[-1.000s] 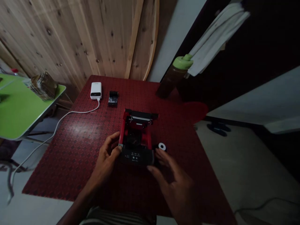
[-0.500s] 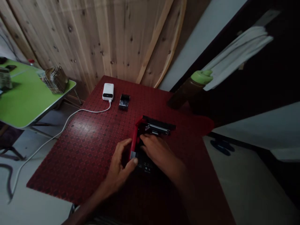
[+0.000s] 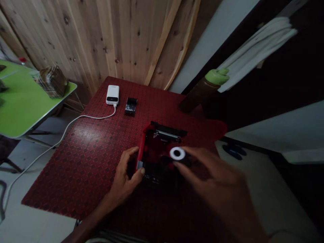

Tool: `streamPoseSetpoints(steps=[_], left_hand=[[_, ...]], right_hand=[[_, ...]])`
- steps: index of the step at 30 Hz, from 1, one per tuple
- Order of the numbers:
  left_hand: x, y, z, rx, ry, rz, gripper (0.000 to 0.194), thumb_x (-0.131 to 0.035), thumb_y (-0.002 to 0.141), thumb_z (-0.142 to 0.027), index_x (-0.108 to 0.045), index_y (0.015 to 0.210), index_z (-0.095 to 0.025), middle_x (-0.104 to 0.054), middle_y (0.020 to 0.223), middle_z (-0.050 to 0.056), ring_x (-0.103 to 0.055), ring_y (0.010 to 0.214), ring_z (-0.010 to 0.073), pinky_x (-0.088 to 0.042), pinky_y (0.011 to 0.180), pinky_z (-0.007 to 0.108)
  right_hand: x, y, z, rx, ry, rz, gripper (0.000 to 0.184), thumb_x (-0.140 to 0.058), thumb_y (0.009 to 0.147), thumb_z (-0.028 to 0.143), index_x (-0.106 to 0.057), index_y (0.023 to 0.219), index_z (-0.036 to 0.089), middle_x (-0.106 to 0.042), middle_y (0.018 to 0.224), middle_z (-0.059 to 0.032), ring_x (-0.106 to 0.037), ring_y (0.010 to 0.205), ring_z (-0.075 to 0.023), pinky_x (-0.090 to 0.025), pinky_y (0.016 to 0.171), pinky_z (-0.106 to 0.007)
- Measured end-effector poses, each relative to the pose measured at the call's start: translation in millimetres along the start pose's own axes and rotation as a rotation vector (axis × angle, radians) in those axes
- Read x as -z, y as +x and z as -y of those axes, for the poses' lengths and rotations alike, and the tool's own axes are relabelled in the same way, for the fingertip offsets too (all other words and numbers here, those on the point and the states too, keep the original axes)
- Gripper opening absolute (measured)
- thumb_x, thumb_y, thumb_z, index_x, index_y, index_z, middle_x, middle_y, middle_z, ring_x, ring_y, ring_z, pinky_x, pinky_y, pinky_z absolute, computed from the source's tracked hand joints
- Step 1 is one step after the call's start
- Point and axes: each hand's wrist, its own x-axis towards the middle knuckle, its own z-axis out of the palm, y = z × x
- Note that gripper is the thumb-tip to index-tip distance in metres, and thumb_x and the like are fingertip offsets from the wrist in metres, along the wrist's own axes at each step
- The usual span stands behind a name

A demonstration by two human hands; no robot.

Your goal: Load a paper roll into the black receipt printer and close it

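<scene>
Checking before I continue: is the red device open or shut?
Open: the red device has its black lid raised at the far side, baring the inside.

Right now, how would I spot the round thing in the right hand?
Start at the red table, then the red-and-black device the left hand is touching. Near its right side, the right hand pinches the round thing: a white ring around a dark centre, unlike the oblong white power bank.

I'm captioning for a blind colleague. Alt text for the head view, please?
The right hand holds a white-ended roll by an open red and black device on a red table, while the left hand touches the device's side. Beyond lies a white power bank.
</scene>
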Motion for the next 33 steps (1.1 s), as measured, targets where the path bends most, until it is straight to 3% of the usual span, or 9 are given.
streamPoseSetpoints(steps=[3, 6, 10, 13, 17, 22, 27, 30, 33], left_hand=[[0.6, 0, 0, 0.017, -0.004, -0.003, 0.06, -0.074, 0.101, -0.051, -0.061, 0.154, -0.024, -0.064, 0.157, 0.016, -0.061, 0.147, 0.0365, -0.048, 0.122, 0.051], [1.1, 0, 1, 0.021, 0.021, -0.006, 0.061, -0.071, 0.103, -0.054, -0.061, 0.155, -0.024, -0.065, 0.156, 0.015, -0.064, 0.143, 0.0359, -0.051, 0.117, 0.048], [2.4, 1, 3, -0.01, 0.068, 0.005, 0.06, -0.069, 0.104, -0.056, -0.06, 0.155, -0.025, -0.066, 0.154, 0.014, -0.067, 0.138, 0.0343, -0.054, 0.112, 0.045], [3.4, 2, 5, -0.036, 0.098, -0.016, 0.059, -0.068, 0.105, -0.056, -0.061, 0.155, -0.026, -0.067, 0.154, 0.013, -0.066, 0.138, 0.0343, -0.054, 0.111, 0.044], [4.7, 2, 5, -0.05, 0.133, -0.005, 0.059, -0.067, 0.106, -0.058, -0.061, 0.154, -0.025, -0.067, 0.154, 0.014, -0.068, 0.137, 0.0346, -0.056, 0.109, 0.044], [7.3, 3, 3, -0.063, 0.151, 0.018, 0.056, -0.065, 0.108, -0.056, -0.06, 0.156, -0.026, -0.068, 0.155, 0.012, -0.069, 0.137, 0.0327, -0.058, 0.108, 0.042], [6.7, 5, 5, -0.11, 0.172, -0.001, 0.058, -0.067, 0.106, -0.058, -0.063, 0.153, -0.024, -0.072, 0.149, 0.012, -0.074, 0.129, 0.0318, -0.062, 0.099, 0.041], [5.5, 5, 4, -0.118, 0.175, -0.002, 0.057, -0.067, 0.106, -0.056, -0.063, 0.153, -0.024, -0.072, 0.148, 0.012, -0.074, 0.129, 0.0314, -0.063, 0.099, 0.041], [5.8, 5, 5, -0.129, 0.176, -0.001, 0.057, -0.067, 0.106, -0.056, -0.062, 0.154, -0.024, -0.071, 0.15, 0.013, -0.073, 0.13, 0.0318, -0.062, 0.101, 0.042]], right_hand=[[5, 9, -48, -0.319, 0.132, -0.168, 0.032, -0.082, 0.094, 0.052, -0.081, 0.117, 0.03, -0.085, 0.105, -0.0036, -0.078, 0.088, -0.0259, -0.064, 0.081, -0.043], [-24, 23, -98, -0.484, 0.334, -0.314, 0.045, -0.083, 0.085, 0.058, -0.077, 0.113, 0.023, -0.084, 0.112, -0.0099, -0.078, 0.1, -0.0286, -0.063, 0.088, -0.046], [-76, 29, -130, -0.523, 0.433, -0.23, 0.045, -0.076, 0.083, 0.06, -0.073, 0.106, 0.021, -0.084, 0.109, -0.0126, -0.078, 0.103, -0.0301, -0.061, 0.091, -0.045], [-98, 21, -130, -0.509, 0.452, -0.151, 0.039, -0.077, 0.084, 0.054, -0.074, 0.104, 0.021, -0.085, 0.105, -0.0102, -0.078, 0.097, -0.0281, -0.061, 0.088, -0.041], [-105, 13, -132, -0.504, 0.443, -0.103, 0.037, -0.078, 0.084, 0.044, -0.076, 0.112, 0.02, -0.084, 0.112, -0.0102, -0.077, 0.102, -0.0271, -0.059, 0.093, -0.041], [-81, -13, -139, -0.549, 0.435, -0.091, 0.047, -0.075, 0.082, 0.031, -0.075, 0.128, 0.02, -0.081, 0.127, -0.0142, -0.077, 0.105, -0.0258, -0.061, 0.09, -0.04], [-43, -80, -113, -0.58, 0.432, -0.002, 0.024, -0.076, 0.081, 0.032, -0.084, 0.103, 0.025, -0.084, 0.101, -0.0063, -0.072, 0.08, -0.0215, -0.059, 0.078, -0.037], [-48, -102, -91, -0.613, 0.512, 0.016, 0.046, -0.077, 0.078, 0.028, -0.081, 0.124, 0.027, -0.084, 0.118, -0.0055, -0.075, 0.088, -0.0216, -0.06, 0.083, -0.036], [-71, -101, -83, -0.625, 0.547, -0.04, 0.041, -0.074, 0.077, 0.027, -0.08, 0.118, 0.026, -0.084, 0.119, -0.0057, -0.077, 0.103, -0.0253, -0.06, 0.095, -0.041]])
